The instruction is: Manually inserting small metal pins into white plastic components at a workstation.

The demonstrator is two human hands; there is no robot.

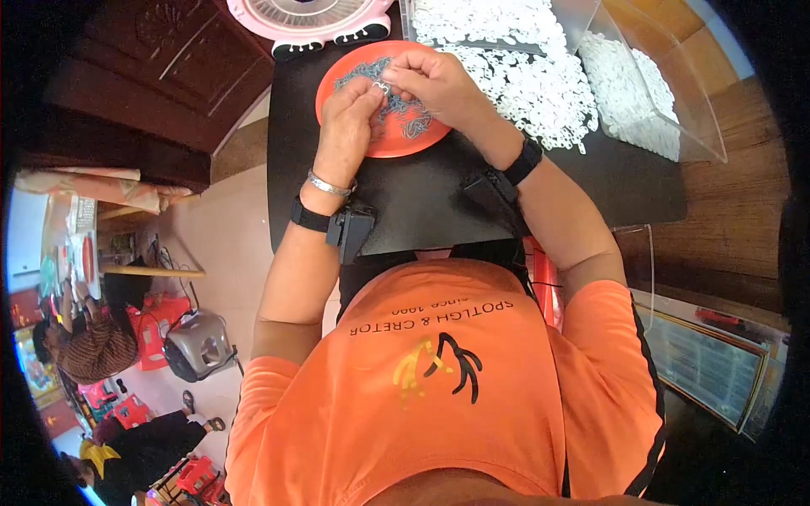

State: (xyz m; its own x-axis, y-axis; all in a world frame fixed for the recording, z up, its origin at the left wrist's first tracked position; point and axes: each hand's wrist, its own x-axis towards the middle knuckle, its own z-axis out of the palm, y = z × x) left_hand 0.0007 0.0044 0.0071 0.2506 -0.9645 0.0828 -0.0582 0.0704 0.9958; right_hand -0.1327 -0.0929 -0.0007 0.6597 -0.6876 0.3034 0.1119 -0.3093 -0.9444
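Observation:
Over an orange-red round plate [392, 152], my two hands meet fingertip to fingertip. My left hand [351, 110] is closed in a pinch on a small white plastic piece [382, 88]. Right against that piece, my right hand [440, 87] is closed too, thumb and forefinger pressed together; what they hold is too small to make out. Many small thin grey pieces [416, 126], like screws or nails, lie loose on the plate. To the right spreads a heap of small white plastic pieces [544, 97] on the dark tabletop [422, 211].
Clear bins hold more white pieces, one at the back [485, 18] and one at the right [629, 93]. A pink fan [308, 17] stands behind the plate. Two people [93, 337] are on the far left, near a grey pet carrier [198, 346] and red chairs.

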